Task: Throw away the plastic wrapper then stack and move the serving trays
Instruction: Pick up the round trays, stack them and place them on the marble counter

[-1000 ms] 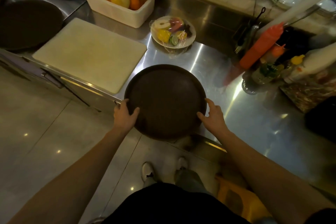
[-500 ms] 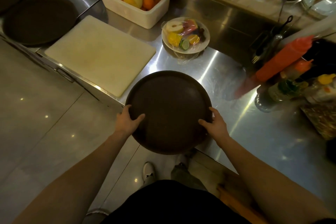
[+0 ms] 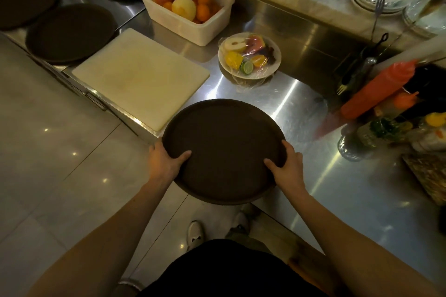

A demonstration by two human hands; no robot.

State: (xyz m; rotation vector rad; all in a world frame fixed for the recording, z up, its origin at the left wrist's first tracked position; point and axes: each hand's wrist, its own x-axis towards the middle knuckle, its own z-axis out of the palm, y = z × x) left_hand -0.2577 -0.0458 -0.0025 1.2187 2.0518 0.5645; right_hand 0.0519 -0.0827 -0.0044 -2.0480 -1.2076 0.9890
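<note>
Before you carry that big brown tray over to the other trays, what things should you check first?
1. Both hands gripping the tray: ok. The left hand and right hand each hold the near rim of the brown tray, thumbs on top.
2. Tray empty: ok, nothing lies on it.
3. Somewhere to stack it: ok. A second tray sits left of the cutting board, with a third tray behind it.
4. Path to the left free: ok, if lifted over the flat cutting board.
5. Fruit plate out of the way: ok, it sits apart from the tray.
6. Plastic wrapper thrown away: cannot tell.
</note>
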